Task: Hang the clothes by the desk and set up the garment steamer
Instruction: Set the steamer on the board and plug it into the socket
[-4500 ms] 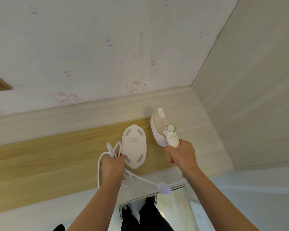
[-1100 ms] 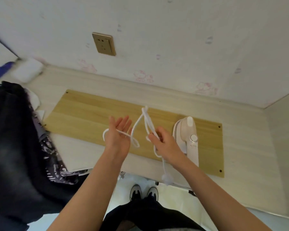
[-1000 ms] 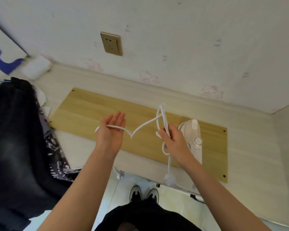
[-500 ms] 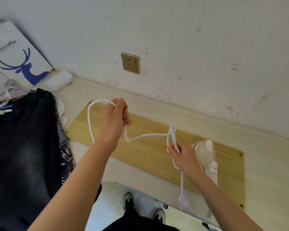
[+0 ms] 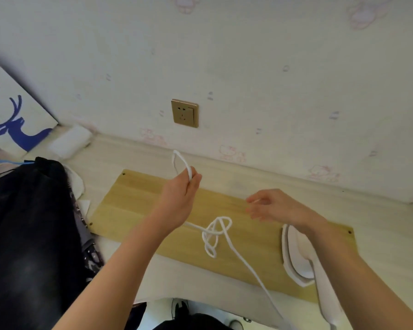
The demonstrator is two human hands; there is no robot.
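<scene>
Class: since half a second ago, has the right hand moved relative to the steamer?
Yes. The right hand has let go of the cord and lifted away from the steamer.

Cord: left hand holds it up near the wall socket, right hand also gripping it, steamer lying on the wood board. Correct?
Not quite. In the head view the right hand grips nothing: its fingers are spread, clear of the cord. The rest stands: the left hand pinches the cord and holds it up just below the wall socket, and the steamer lies on the wood board.
</scene>
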